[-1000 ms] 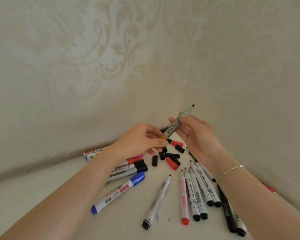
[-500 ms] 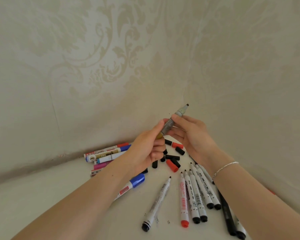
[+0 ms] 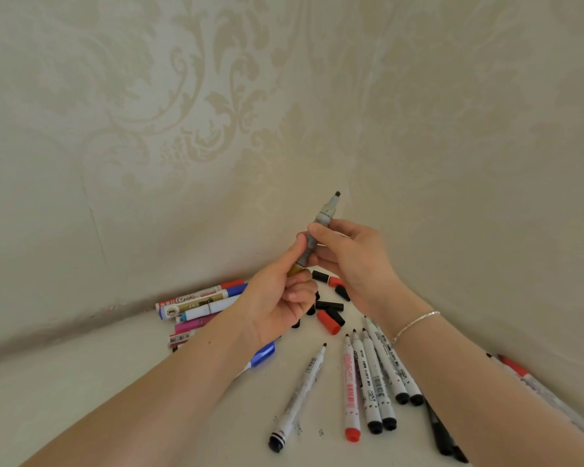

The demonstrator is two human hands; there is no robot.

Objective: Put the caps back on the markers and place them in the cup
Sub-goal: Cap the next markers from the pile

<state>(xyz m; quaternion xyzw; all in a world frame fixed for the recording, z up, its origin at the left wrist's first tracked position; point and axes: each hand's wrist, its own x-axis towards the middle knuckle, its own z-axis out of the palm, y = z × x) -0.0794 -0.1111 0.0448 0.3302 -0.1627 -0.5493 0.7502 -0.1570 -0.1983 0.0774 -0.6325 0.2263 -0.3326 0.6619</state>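
Both hands hold one uncapped grey marker (image 3: 321,224) upright over the table corner, dark tip up, gold band at its lower end. My right hand (image 3: 354,264) pinches its upper barrel; my left hand (image 3: 280,298) grips its lower part. Whether the left fist also hides a cap I cannot tell. Loose black and red caps (image 3: 329,320) lie under the hands. Several uncapped white markers (image 3: 371,379) fan out in front, one apart (image 3: 300,396). No cup is in view.
Several capped markers (image 3: 199,303) lie in a pile along the left wall, a blue-capped one (image 3: 262,353) under my left wrist. More markers (image 3: 520,372) lie at the right wall. Patterned walls meet in a corner behind the hands.
My left hand rose from the cap pile and closed on the marker's lower end. The marker tilted more upright. The capped pile at left came into view.
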